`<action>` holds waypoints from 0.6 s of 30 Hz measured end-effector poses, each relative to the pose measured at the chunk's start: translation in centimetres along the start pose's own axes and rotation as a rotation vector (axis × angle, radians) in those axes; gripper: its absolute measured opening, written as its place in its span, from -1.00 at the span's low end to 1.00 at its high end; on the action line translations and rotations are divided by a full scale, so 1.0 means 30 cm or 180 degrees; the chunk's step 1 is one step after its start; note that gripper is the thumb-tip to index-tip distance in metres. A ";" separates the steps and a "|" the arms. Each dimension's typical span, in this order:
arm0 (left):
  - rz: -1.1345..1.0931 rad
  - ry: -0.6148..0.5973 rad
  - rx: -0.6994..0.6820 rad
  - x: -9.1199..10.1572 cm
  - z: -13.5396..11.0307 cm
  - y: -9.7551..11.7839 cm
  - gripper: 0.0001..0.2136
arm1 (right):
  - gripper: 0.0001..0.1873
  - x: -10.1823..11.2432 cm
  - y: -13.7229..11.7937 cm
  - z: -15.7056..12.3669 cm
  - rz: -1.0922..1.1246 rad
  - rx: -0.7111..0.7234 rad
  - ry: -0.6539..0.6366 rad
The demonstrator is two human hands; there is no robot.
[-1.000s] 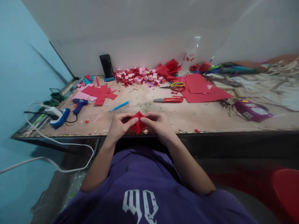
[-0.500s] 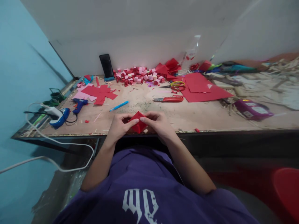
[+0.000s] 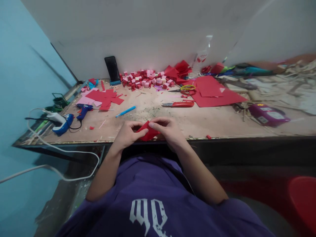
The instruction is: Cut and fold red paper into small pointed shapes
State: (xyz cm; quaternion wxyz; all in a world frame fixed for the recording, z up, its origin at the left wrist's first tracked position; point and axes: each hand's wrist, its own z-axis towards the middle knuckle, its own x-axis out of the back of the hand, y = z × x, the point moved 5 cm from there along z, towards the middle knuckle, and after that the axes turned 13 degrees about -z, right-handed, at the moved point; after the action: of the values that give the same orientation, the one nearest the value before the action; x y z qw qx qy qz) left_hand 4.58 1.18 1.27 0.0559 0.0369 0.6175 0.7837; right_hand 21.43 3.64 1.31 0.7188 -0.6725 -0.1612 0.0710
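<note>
A folded piece of red paper point(image 3: 150, 133) is held between both hands at the near edge of the table. My left hand point(image 3: 127, 134) is closed on its left side, the thumb lying across the front. On the other side my right hand point(image 3: 168, 131) grips it, with the thumb near the top corner. The fingers behind the paper are mostly hidden. Just beyond the hands lie a blue pen point(image 3: 125, 111) and a red-handled utility knife point(image 3: 178, 104).
Farther back are a heap of small pink and red paper cubes point(image 3: 145, 79), yellow-handled scissors point(image 3: 185, 89), red sheets point(image 3: 209, 92) and a propped phone point(image 3: 113, 69). A glue gun point(image 3: 84, 111) and a blue power strip point(image 3: 63, 125) lie left, a purple package point(image 3: 269, 114) right.
The red paper has turned from a symmetric diamond facing me to a slanted shape. My thumbs have shifted slightly on it; both hands still hold it in about the same place.
</note>
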 end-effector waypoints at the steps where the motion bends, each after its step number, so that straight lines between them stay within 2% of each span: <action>1: 0.0024 -0.0014 -0.0015 -0.001 0.000 0.000 -0.82 | -0.71 0.001 0.002 0.001 0.0001 -0.0008 0.0028; 5: 0.0159 -0.0005 -0.0086 0.001 0.000 0.001 -0.82 | -0.70 0.000 0.000 0.001 -0.0031 0.0011 0.0081; 12: 0.0474 -0.0088 -0.0222 -0.002 -0.003 0.000 -0.84 | -0.79 0.007 -0.028 0.014 -0.0464 0.0451 0.0315; 15: 0.0409 0.0152 -0.0311 0.009 -0.001 0.010 -0.84 | -0.77 0.007 -0.033 0.013 -0.0446 0.0523 0.0343; 18: 0.0194 0.0535 -0.0473 0.031 0.001 0.022 -0.82 | -0.69 0.000 -0.026 0.008 -0.0359 0.0444 0.0182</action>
State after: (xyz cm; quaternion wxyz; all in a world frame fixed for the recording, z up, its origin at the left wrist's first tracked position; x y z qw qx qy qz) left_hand 3.64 1.18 1.92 -0.0174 -0.0144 0.5588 0.8290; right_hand 21.26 3.80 2.10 0.7710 -0.6125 -0.1728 0.0222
